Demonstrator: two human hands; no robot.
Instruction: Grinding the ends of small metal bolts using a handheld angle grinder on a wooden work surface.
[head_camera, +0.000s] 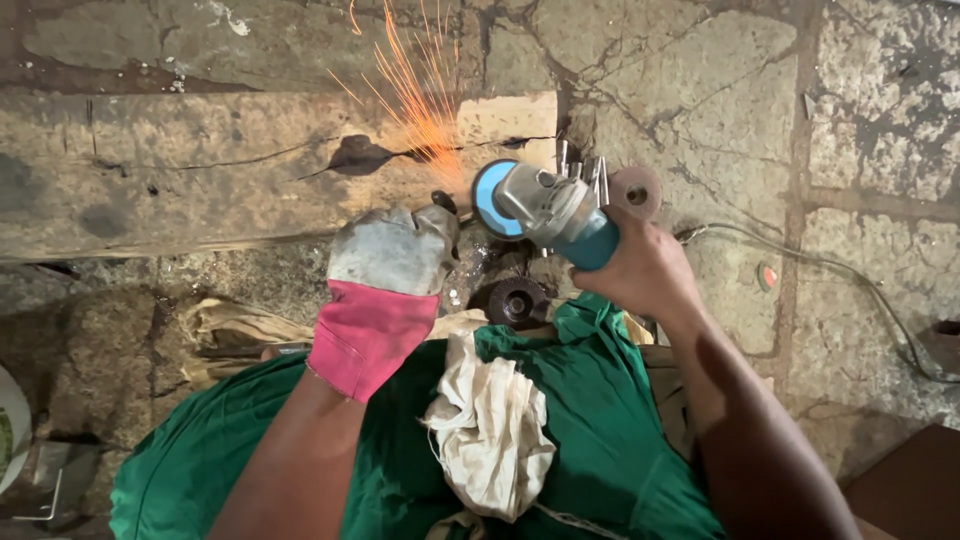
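My right hand (643, 272) grips a blue and grey angle grinder (548, 210). Its disc (489, 198) meets a small dark metal piece (443, 203), and orange sparks (415, 90) fly up and away over a cracked wooden plank (200, 170). My left hand (392, 250), in a dirty grey glove with a pink cuff, pinches that small piece against the plank's edge; most of the piece is hidden by the glove. A green cloth (590, 420) covers my lap, with a crumpled off-white rag (490, 425) lying on it.
A worn brown grinding disc (636, 191) lies on the stone floor (850, 120) beside several metal rods (582, 167). A dark flap disc (516, 301) sits near my lap. The grinder's cable (850, 275) runs right across the floor. Crumpled cloth (235, 330) lies at left.
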